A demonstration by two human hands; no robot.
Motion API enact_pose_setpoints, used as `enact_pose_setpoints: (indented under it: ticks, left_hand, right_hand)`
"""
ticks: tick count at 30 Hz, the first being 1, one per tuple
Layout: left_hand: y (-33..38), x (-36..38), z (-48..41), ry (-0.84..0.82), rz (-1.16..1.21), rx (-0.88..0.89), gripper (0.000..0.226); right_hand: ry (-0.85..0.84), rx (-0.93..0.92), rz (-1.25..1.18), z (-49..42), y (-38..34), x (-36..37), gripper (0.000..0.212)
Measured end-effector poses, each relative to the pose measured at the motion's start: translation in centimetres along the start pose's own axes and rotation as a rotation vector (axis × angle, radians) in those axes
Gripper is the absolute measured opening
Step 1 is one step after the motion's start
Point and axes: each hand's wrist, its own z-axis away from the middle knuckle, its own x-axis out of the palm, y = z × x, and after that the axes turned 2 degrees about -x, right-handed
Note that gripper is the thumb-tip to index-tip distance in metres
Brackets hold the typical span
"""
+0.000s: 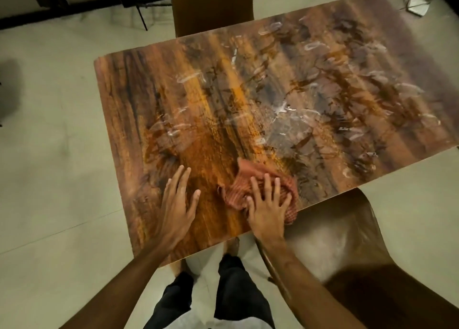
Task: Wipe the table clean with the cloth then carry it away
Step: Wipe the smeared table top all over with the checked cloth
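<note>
Head view, single frame. Landmark: the rectangular table (139, 100) with a glossy brown wood-grain top, standing on a pale tiled floor (49, 155).

- Left hand (177, 199): lies palm down on the table's bare surface, close to the near edge and left of its middle. The fingers are straight and together with the thumb out to the side. It grasps nothing.
- Brown chair back (213, 8): stands against the table's far edge.
- Dark trousers (236, 291): the person's legs are below the table's near edge.
- Crumpled reddish-orange checked cloth (244, 177): lies on the table just right of the left hand and apart from it. Its lower right corner reaches the near edge.
- Right hand (267, 209): pressed flat on top of the cloth with the fingers spread and straight, not curled round it. The cloth bunches out beyond the fingertips and on both sides of the hand.
- White smears (280, 109): loops and streaks are scattered over the middle and right half of the table, beyond the cloth.
- Brown moulded plastic chair (347, 241): stands at the near edge, right of the right hand, seat facing the table.
- White flat object (417, 6): on the floor past the table's far right corner, with a cable running to it. I cannot tell what it is.
</note>
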Motion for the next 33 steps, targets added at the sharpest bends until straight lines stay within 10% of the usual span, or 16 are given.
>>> enact_pose_setpoints:
  ticks: [4,10,17,25,31,33]
  left_hand:
    - [1.2,1.0,-1.0,0.007,0.003,-0.019,0.061]
    - [0.9,0.2,-2.9,0.027,-0.074,-0.039,0.063]
    - [-1.5,-3.1,-5.3,0.110,-0.019,-0.083,0.066]
    - [-5.7,-7.6,-8.5,0.143,-0.018,-0.109,0.062]
    - [-12.0,-11.7,-12.0,0.134,0.096,-0.090,0.060]
    - [-14.0,-13.4,-13.2,0.111,0.130,-0.062,0.058]
  right_hand:
    - [0.020,0.195,-0.032,-4.9,1.9,-1.6,0.068]
    - [-0.052,-0.385,0.000,-2.0,-7.2,1.8,0.064]
    - [0.042,0.147,-0.028,-14.0,-1.4,-3.5,0.068]
    - [-0.052,-0.466,0.050,-10.6,-17.6,1.7,0.064]
    - [0.059,0.132,0.002,-20.9,-19.7,-1.3,0.062]
    - [0.052,0.060,0.010,-20.9,-26.0,-0.6,0.062]
